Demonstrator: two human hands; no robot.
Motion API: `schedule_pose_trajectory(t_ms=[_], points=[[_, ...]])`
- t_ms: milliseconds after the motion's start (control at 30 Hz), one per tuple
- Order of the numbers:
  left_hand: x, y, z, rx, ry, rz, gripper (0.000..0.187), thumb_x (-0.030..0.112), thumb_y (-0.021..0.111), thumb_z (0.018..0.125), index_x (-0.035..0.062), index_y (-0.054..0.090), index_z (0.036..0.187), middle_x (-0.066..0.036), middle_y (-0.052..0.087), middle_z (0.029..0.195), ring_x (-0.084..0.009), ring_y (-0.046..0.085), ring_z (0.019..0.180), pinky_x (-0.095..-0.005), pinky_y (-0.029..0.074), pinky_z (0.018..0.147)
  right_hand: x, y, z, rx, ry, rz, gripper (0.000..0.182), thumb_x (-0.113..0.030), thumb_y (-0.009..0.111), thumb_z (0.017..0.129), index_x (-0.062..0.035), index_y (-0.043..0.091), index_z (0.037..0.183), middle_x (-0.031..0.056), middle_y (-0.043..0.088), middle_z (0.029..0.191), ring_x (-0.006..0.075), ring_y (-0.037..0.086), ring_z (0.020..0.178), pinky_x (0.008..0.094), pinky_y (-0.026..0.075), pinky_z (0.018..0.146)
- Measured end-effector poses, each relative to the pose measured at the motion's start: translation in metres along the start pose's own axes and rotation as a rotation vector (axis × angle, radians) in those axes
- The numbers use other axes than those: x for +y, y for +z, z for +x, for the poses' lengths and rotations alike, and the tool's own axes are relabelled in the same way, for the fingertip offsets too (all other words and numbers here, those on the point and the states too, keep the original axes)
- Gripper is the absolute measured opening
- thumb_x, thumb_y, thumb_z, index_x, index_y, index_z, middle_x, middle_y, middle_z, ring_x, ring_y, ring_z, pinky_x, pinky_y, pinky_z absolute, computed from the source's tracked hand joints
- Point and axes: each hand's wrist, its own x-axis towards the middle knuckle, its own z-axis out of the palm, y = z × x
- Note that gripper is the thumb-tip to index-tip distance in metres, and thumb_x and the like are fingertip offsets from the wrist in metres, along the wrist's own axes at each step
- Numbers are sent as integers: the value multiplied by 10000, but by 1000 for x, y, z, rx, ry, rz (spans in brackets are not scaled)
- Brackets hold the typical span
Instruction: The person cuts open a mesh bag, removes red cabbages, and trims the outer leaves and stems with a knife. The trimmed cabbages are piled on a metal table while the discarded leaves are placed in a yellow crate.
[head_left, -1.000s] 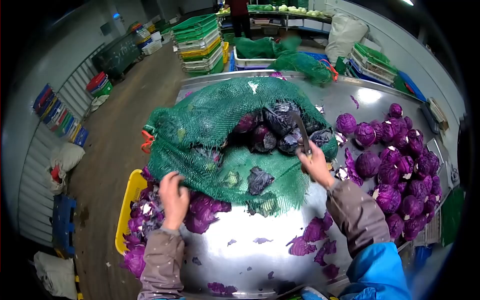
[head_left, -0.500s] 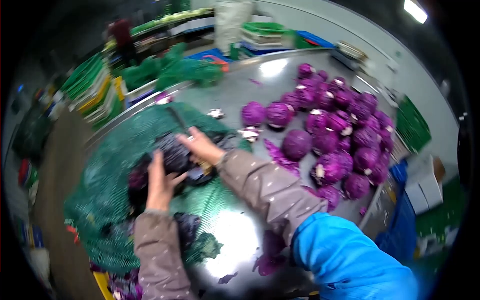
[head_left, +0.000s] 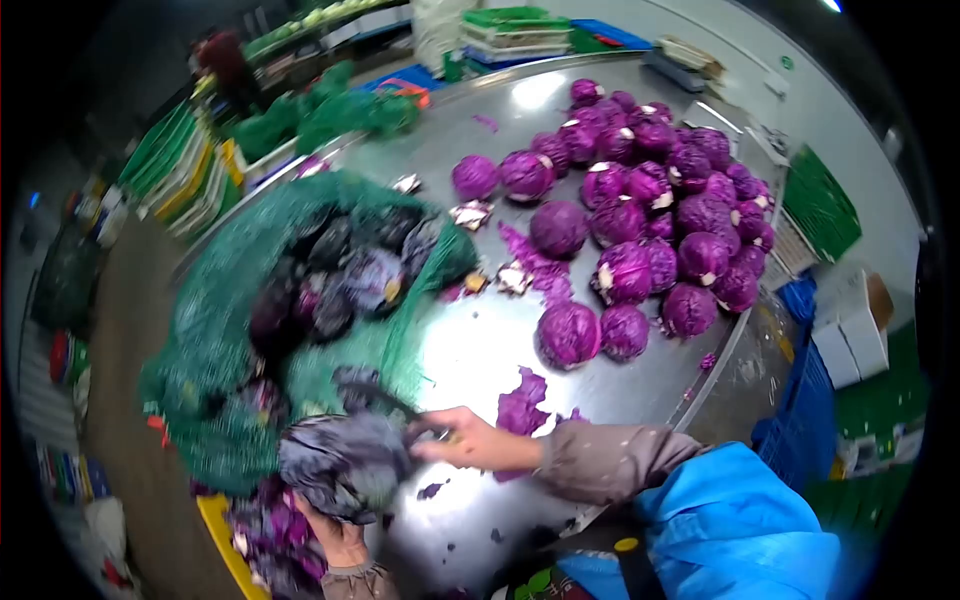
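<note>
My left hand (head_left: 335,535) is closed under an untrimmed red cabbage (head_left: 340,465) with dull, dark outer leaves, holding it low over the table's near left edge. My right hand (head_left: 465,440) grips a knife (head_left: 392,402) by its handle, close against the cabbage's right side. The dark blade points up and left; its exact contact with the leaves cannot be made out. Behind both hands lies an open green mesh bag (head_left: 210,330) with several dark-leaved cabbages (head_left: 330,295) inside.
Trimmed purple cabbages (head_left: 650,215) are heaped on the right of the metal table (head_left: 450,120). Loose leaves (head_left: 523,400) lie on its surface. A yellow-rimmed bin (head_left: 225,545) of leaf scraps stands below the left edge. Stacked crates (head_left: 185,175) and a person (head_left: 228,70) are beyond.
Both hands have moved from the bag toward me. My left hand has lifted a cabbage out, and my right hand has brought the knife beside it. The view has shifted slightly.
</note>
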Motion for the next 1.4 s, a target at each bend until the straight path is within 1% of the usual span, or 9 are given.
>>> schedule_pose_trajectory(t_ms=[67, 100, 200, 333, 400, 833, 1000, 1167, 1400], points=[[4, -54, -53, -268, 225, 462, 508, 293, 503, 913, 121, 377, 1373, -89, 450, 1345, -258, 450, 1214, -411, 393, 1021, -9, -3, -26, 78, 277, -1, 346, -206, 650, 839, -17, 538, 1107, 65, 630, 837, 108, 538, 639, 272, 440, 569], [16, -28, -78, 277, -124, 103, 555, 250, 510, 900, 129, 321, 1408, -109, 418, 1365, -256, 443, 1221, -404, 403, 1006, -2, -4, -37, 64, 241, -219, 380, -207, 653, 830, -37, 510, 1139, 119, 636, 862, 186, 588, 665, 308, 473, 623], [15, -19, -105, 192, 51, 587, 661, 40, 636, 767, 69, 339, 1356, -119, 444, 1273, -239, 455, 1158, -352, 391, 976, 18, 5, -62, -45, 158, -406, 340, -132, 609, 826, -46, 502, 1137, 172, 622, 820, 286, 630, 707, 358, 490, 649], [-17, -28, -114, 241, 271, 1487, 786, 238, 831, 592, 34, 420, 1230, -145, 464, 1143, -282, 470, 1091, -367, 376, 952, 15, 35, -72, -355, 121, -592, 257, -73, 567, 820, -25, 506, 1065, 178, 597, 867, 349, 590, 649, 390, 469, 563], [-28, -17, -114, 264, 353, 1527, 844, 272, 851, 551, 25, 412, 1229, -167, 432, 1142, -332, 451, 1095, -396, 382, 949, 32, 46, -78, -269, -285, -732, 247, -91, 568, 825, -38, 501, 1057, 162, 577, 860, 356, 580, 635, 413, 461, 533], [-55, -2, -101, 375, 456, 1605, 844, 278, 872, 512, -2, 432, 1176, -169, 411, 1129, -344, 407, 1090, -434, 359, 926, 41, 51, -56, -371, -211, -1287, 208, -75, 495, 800, -72, 465, 1006, 173, 586, 679, 333, 623, 567, 440, 484, 467], [-79, 27, -110, 262, 402, 1964, 814, 288, 848, 552, 40, 449, 1217, -187, 363, 1243, -367, 354, 1144, -461, 348, 917, 84, 27, -34, -528, 188, -1070, 212, -102, 453, 857, -55, 441, 1063, 247, 618, 783, 441, 603, 766, 511, 478, 671], [-54, -56, -136, 209, 508, 1292, 886, 256, 842, 550, 22, 373, 1264, -179, 365, 1276, -320, 381, 1193, -392, 317, 1029, 82, 23, -27, -501, 129, -1096, 289, -167, 513, 829, -69, 432, 1088, 244, 608, 770, 442, 595, 769, 529, 471, 688], [-2, -54, -193, 389, 319, 1687, 897, 298, 848, 548, 56, 390, 1280, -216, 261, 1373, -405, 297, 1259, -485, 288, 1029, -2, 63, -15, -411, 91, -832, 287, -259, 453, 934, -86, 441, 1163, 223, 606, 726, 418, 600, 720, 480, 478, 654]])
